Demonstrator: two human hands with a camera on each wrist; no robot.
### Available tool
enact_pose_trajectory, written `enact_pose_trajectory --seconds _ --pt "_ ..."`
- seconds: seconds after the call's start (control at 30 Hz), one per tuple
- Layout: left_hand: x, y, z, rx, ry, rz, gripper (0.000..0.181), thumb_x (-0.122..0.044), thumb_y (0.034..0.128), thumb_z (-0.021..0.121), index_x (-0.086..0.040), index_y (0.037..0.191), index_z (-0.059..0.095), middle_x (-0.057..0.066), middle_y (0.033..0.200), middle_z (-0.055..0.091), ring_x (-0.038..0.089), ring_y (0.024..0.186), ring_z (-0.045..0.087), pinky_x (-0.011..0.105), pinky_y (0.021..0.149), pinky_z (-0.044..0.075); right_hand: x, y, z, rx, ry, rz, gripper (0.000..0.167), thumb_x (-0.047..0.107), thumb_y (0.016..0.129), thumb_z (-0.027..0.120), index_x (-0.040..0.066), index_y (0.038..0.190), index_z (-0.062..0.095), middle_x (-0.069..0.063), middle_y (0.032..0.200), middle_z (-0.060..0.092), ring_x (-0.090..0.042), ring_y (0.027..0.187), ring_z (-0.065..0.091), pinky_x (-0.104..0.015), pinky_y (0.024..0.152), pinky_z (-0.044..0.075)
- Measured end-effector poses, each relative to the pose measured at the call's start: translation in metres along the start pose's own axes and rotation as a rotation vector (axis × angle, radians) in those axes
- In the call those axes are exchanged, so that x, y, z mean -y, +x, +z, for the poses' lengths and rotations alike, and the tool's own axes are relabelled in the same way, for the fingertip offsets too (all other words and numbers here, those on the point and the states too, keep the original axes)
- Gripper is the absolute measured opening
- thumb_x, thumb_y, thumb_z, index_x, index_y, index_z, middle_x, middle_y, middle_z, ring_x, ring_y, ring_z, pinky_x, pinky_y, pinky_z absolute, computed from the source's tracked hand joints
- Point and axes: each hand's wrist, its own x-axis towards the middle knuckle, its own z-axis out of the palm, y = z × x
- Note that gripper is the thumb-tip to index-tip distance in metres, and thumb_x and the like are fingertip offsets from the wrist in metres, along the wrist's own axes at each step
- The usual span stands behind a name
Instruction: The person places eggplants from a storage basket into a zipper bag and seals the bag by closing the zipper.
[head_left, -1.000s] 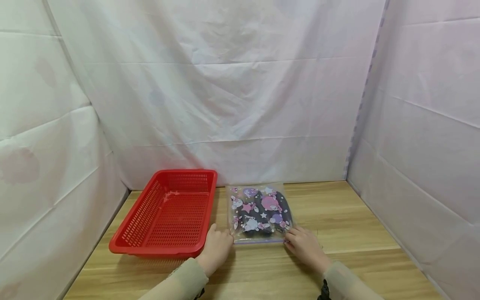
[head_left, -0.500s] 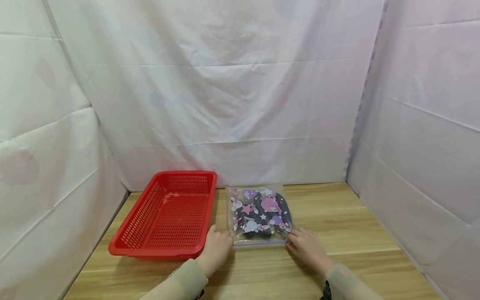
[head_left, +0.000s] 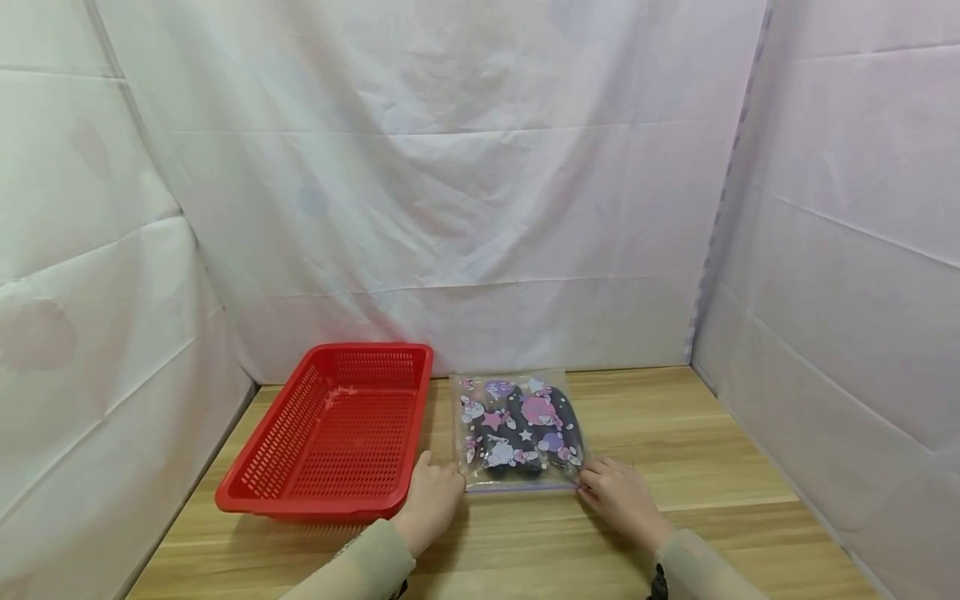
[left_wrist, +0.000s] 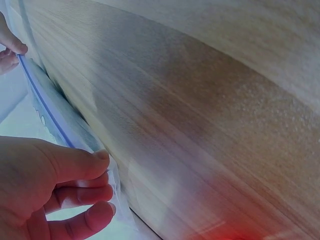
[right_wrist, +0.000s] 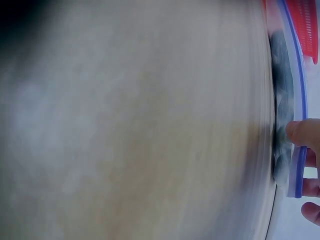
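Observation:
A clear zip bag (head_left: pixel 555 422) printed with pink, purple and white cartoon figures and stars lies flat on the table, dark items showing through it. Its purple zip edge (left_wrist: pixel 46 102) faces me. My left hand (head_left: pixel 433 498) pinches the left corner between thumb and fingers, close beside the red basket. At the right end, my right hand (head_left: pixel 617 498) pinches the zip edge. The thumb (right_wrist: pixel 300 131) of that hand presses on the strip in the right wrist view, with the other fingers behind it. What the dark items are cannot be made out.
A red plastic basket (head_left: pixel 408 492) with slotted walls stands left of the bag, nothing visible inside. White cloth (head_left: pixel 480 208) hangs behind and on both sides of the wooden table (head_left: pixel 697 450).
My right hand has shifted slightly to the right and towards me along the zip edge. My left hand stays at its corner; the bag lies almost as before.

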Motion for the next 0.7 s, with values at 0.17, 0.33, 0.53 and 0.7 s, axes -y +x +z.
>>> enact_pose_trajectory --seconds 0.17,0.33,0.53,0.7 --pt "0.000 0.000 0.000 -0.004 -0.007 0.000 0.011 -0.019 0.0789 0.070 -0.020 0.068 0.067 -0.003 0.065 0.057 0.017 0.055 0.056 0.038 0.071 0.035 -0.004 -0.003 0.000 0.002 0.001 -0.001 0.019 0.017 0.068 0.084 0.018 0.073 0.066 0.004 0.082 0.066 -0.016 0.076 0.060 -0.035 0.068 0.052" --pt "0.001 -0.002 -0.001 -0.003 -0.002 0.005 0.012 -0.019 0.0783 0.070 -0.020 0.067 0.066 -0.003 0.065 0.056 0.017 0.054 0.055 0.038 0.070 0.034 -0.007 -0.006 0.000 -0.015 -0.012 0.001 0.019 0.017 0.067 0.085 0.018 0.073 0.066 0.004 0.082 0.067 -0.016 0.076 0.061 -0.035 0.066 0.052" --pt "0.001 -0.001 0.000 0.010 0.003 -0.001 0.013 -0.019 0.0790 0.071 -0.019 0.067 0.066 -0.003 0.065 0.056 0.017 0.054 0.055 0.038 0.071 0.034 -0.009 -0.008 -0.002 -0.028 -0.020 -0.006 0.020 0.016 0.066 0.085 0.017 0.071 0.066 0.004 0.081 0.066 -0.016 0.075 0.060 -0.035 0.064 0.052" --pt "0.001 -0.002 0.000 0.022 0.010 -0.003 0.013 -0.019 0.0793 0.071 -0.018 0.067 0.066 -0.003 0.064 0.055 0.017 0.054 0.055 0.038 0.071 0.034 -0.010 -0.011 -0.006 0.002 -0.018 0.009 0.021 0.014 0.067 0.085 0.019 0.071 0.065 0.006 0.081 0.064 -0.013 0.074 0.058 -0.031 0.062 0.051"
